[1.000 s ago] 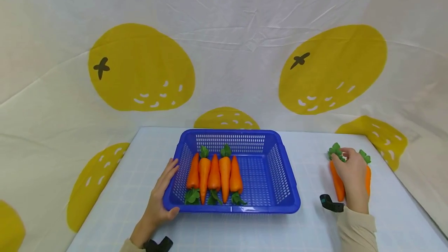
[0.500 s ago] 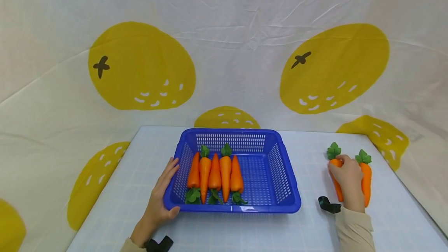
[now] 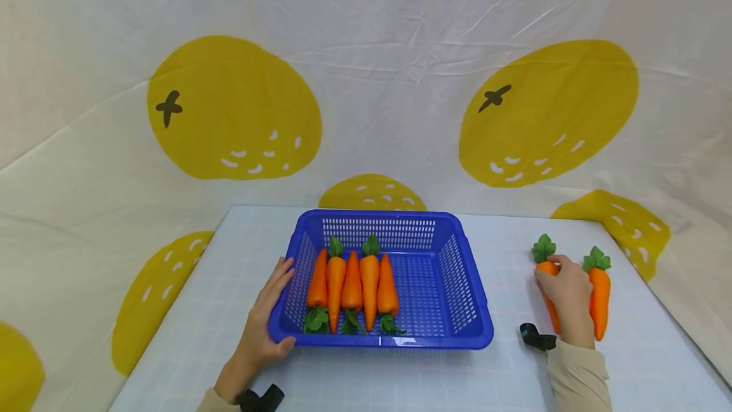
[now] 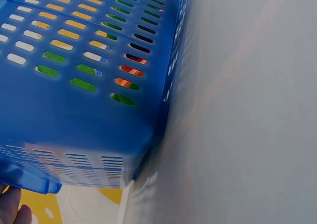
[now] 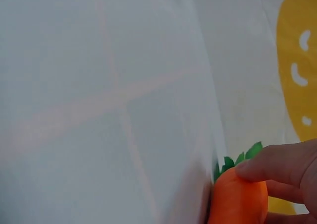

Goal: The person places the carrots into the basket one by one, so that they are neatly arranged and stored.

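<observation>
At the lower right corner, the right hand [image 5: 292, 177] curls its fingers [image 5: 277, 163] over the top of an orange carrot [image 5: 238, 200], holding it. Green leaves [image 5: 237, 159] poke out just above the grip. Left of it spreads the pale gridded table [image 5: 99, 110]; above and right hangs yellow-printed cloth [image 5: 297, 60].

The left hand [image 3: 264, 326] lies at the near left of the scene, palm turned inward, fingers straight and stretched away from the body, thumb spread toward the right along the near side. Its forearm enters from the near edge with a black wrist mount. The right hand [image 3: 566, 291] sits at the far right, knuckles up, fingers [image 5: 277, 163] curled downward in a grip. Its sleeved forearm runs back to the near edge.
</observation>
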`<state>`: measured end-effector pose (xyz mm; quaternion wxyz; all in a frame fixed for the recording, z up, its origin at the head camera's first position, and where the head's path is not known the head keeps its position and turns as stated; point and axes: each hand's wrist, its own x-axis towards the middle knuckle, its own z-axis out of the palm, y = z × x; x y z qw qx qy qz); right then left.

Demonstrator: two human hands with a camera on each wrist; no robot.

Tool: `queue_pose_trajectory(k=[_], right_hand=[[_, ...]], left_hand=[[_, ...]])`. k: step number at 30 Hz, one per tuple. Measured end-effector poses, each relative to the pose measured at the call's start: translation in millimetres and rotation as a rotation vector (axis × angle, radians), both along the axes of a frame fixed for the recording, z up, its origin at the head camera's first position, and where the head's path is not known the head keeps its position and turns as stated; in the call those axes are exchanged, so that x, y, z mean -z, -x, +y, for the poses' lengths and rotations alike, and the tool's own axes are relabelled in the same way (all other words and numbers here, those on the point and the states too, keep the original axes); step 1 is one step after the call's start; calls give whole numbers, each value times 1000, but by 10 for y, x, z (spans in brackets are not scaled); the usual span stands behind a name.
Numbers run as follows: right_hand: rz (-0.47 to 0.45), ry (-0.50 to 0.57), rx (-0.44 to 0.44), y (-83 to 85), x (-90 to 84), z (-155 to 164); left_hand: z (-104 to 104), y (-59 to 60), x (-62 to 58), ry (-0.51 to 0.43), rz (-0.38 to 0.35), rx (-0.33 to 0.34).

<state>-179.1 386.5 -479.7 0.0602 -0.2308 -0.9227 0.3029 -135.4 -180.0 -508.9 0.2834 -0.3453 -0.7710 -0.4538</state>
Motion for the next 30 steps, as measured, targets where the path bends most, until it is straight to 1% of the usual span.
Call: queue_pose_trajectory(k=[8,11,15,20,30], right_hand=[[42,63,-6,-4,-47,8],[62,67,-16,2,-85,1],[76,89,-25,-10,-192,-43],[102,142,-17,-39,-320,-120],[166,180,-27,-98,-522,-234]], left_hand=[[0,-8,5,3,-17,-7],[4,-7,1,1,-22,-6],[7,-10,-2,4,-33,-11],[4,-20,5,7,-48,-16],[5,-24,-8,10,-50,-13]])
